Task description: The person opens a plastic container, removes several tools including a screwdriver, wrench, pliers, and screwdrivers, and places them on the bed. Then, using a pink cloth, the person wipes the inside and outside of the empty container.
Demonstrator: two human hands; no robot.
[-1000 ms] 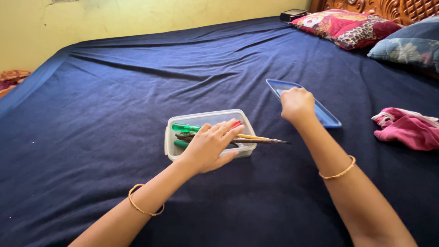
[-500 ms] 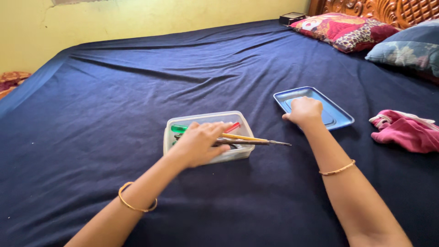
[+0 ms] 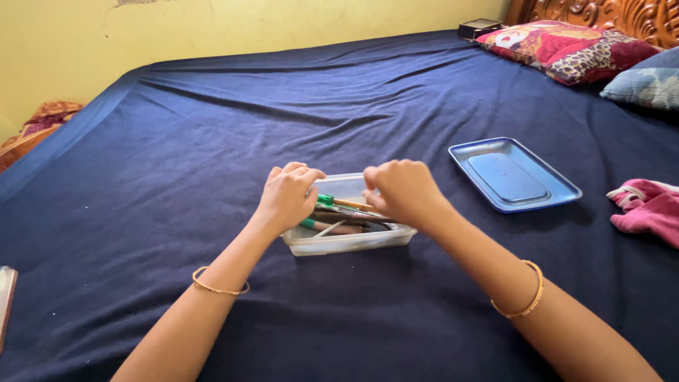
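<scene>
Reaching into a clear plastic box (image 3: 346, 240) of pens and brushes, both hands meet over its middle on the dark blue bedsheet (image 3: 212, 141).

Inside the box lie a green-capped pen (image 3: 326, 200), a wooden-handled brush (image 3: 353, 205) and a few darker sticks, all lengthwise from left to right. The left hand (image 3: 286, 194) curls over the box's left end, fingers bent and closed on the green-capped pen's end. The right hand (image 3: 399, 189) hangs over the right half with fingers drawn together around the brush handles; exactly which ones it pinches is hidden. Each wrist carries a thin gold bangle (image 3: 219, 286). Right of the box, apart from it, sits a blue rectangular lid (image 3: 513, 175). Further right lies a pink cloth (image 3: 651, 209), and patterned pillows (image 3: 566, 46) rest at the far right corner.
</scene>
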